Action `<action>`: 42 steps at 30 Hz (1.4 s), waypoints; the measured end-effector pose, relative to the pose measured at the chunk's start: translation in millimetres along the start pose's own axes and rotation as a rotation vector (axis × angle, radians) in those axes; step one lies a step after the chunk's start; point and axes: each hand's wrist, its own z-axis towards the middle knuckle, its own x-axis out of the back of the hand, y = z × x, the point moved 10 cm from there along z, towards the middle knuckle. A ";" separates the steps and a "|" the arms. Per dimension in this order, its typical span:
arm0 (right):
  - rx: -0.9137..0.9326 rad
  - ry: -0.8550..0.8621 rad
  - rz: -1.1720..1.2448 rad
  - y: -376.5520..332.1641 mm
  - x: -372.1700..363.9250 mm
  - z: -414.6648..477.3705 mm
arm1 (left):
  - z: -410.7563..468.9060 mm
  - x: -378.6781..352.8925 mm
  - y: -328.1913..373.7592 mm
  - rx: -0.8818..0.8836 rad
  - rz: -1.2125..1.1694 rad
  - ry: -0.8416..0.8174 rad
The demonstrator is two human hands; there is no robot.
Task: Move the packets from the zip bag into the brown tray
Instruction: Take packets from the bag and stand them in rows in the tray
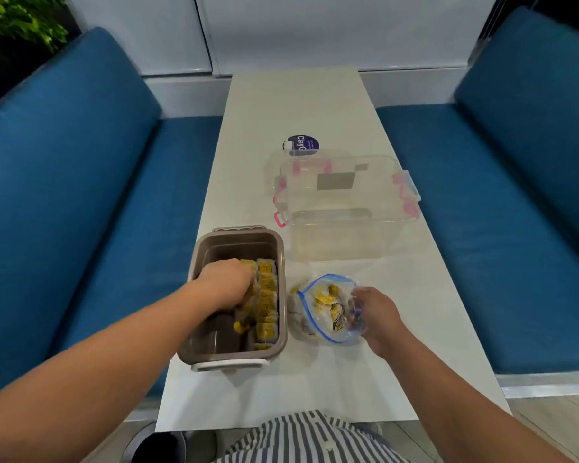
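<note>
Your left hand (226, 282) sits knuckles-up inside the brown plastic tray (238, 232), fingers curled round yellow packets (267, 295) lined along its right side. Just beside it on the white table (315, 105), your right hand (373, 317) grips the clear blue-zipped bag (343, 335) by its open mouth, with more packets inside.

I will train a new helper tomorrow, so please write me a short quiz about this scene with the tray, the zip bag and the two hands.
1. True or false: the left hand is inside the brown tray.
2. Which hand holds the zip bag? A: the left hand. B: the right hand. C: neither.
3. Fill in the missing word: the latches on the clear box are ____.

Key: 1 true; 2 B; 3 pink.
</note>
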 end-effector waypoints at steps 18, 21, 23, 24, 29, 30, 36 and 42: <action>0.081 -0.027 -0.125 -5.7 -2.1 -3.2 | -8.8 27.7 -10.9 -0.007 -0.256 0.043; 0.133 -0.022 -0.281 -10.8 1.6 -6.2 | -24.4 67.2 -5.2 0.000 -0.331 0.182; 0.146 -0.056 -0.274 -12.4 1.5 -9.6 | -36.1 91.6 6.9 -0.002 -0.402 0.294; 0.139 -0.073 -0.272 -12.3 1.5 -11.1 | -40.4 101.1 17.8 -0.021 -0.442 0.338; 0.008 -0.094 -0.353 -0.4 8.6 -9.2 | -33.5 101.6 97.7 -0.177 -0.521 0.267; -0.020 -0.110 -0.382 2.4 8.4 -9.3 | -27.5 92.7 113.4 -0.200 -0.488 0.213; -0.115 -0.183 -0.293 5.5 4.8 -15.8 | 2.7 41.1 162.7 -0.228 -0.116 -0.003; -0.077 -0.194 -0.049 -8.1 5.7 -13.2 | 21.7 11.9 161.0 -0.118 -0.033 -0.124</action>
